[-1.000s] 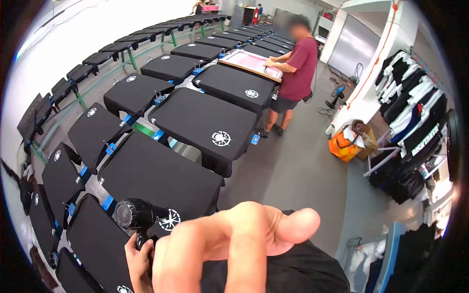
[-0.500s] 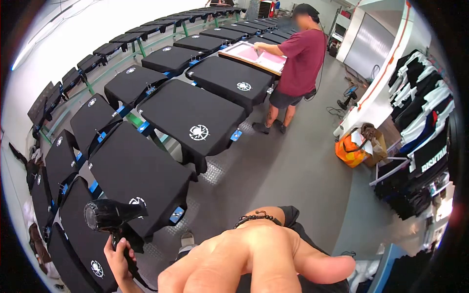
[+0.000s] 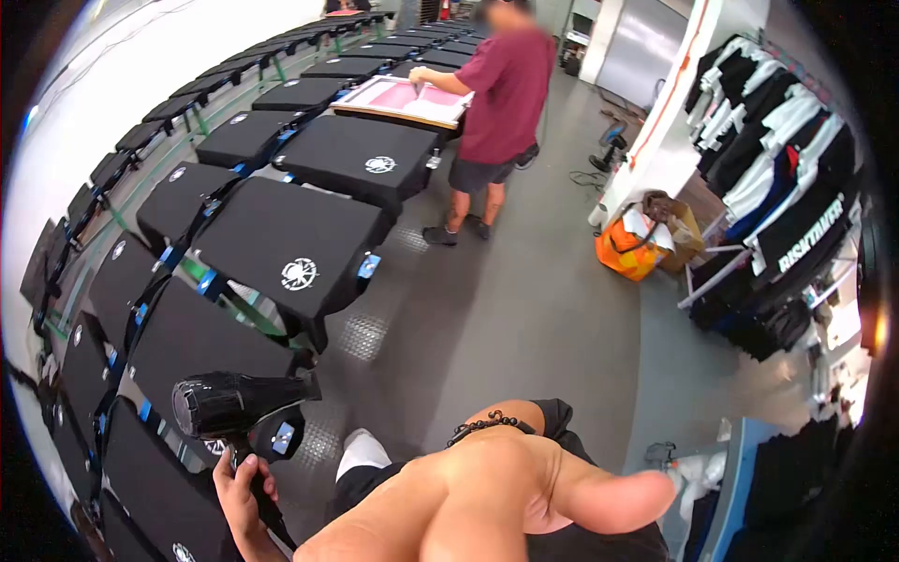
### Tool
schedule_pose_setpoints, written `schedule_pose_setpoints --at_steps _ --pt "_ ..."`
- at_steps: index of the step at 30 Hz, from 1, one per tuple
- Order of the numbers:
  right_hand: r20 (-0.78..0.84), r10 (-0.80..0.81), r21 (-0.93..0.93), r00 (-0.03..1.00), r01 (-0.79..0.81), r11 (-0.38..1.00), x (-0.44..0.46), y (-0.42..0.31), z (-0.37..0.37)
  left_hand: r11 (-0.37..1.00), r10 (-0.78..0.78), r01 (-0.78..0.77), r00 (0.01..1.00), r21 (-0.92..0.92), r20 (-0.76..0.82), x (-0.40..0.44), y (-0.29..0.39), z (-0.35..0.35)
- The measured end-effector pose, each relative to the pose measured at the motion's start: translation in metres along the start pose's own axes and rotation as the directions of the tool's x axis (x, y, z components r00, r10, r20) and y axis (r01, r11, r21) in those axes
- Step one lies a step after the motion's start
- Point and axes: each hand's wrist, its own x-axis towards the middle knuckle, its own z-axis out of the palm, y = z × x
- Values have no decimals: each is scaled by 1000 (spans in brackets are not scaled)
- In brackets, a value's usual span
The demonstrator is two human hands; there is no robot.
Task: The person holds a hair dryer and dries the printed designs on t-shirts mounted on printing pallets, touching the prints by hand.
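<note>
My left hand (image 3: 245, 496) is wrapped round the handle of a black hair dryer (image 3: 229, 405), its nozzle pointing right. Behind and below the dryer lies a black garment on a board (image 3: 201, 337), its white print partly hidden by the dryer. Beyond it, another black garment (image 3: 290, 239) carries a round white print (image 3: 300, 273). Large and close to the camera, my right hand (image 3: 468, 501) has its thumb stretched out to the right and nothing visible in it. Its fingertips are cut off by the lower edge. A dark beaded bracelet (image 3: 492, 423) circles that wrist.
Rows of boards with black garments run away on the left. A person in a maroon shirt (image 3: 510, 94) works at a framed screen (image 3: 403, 98) by the row. On the right are an orange bag (image 3: 629, 248), a clothes rack (image 3: 782, 159) and a fan (image 3: 609, 150).
The view has shifted right and forward, so the boards and the person sit further left. The hair dryer stays in my left hand; my right hand remains near the camera.
</note>
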Motion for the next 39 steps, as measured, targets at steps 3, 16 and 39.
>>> schedule_pose_setpoints --at_steps 3,16,39 --pt "-13 1 -65 1000 -2 998 -2 -17 -10 1000 -16 15 996 16 91 27 2 33" --pt "-39 80 -159 996 -85 984 16 -52 -146 988 19 -3 995 -156 100 181 42 147" --pt "-188 314 -57 931 -330 942 9 -52 -338 998 -35 22 978 -64 -206 255 70 157"
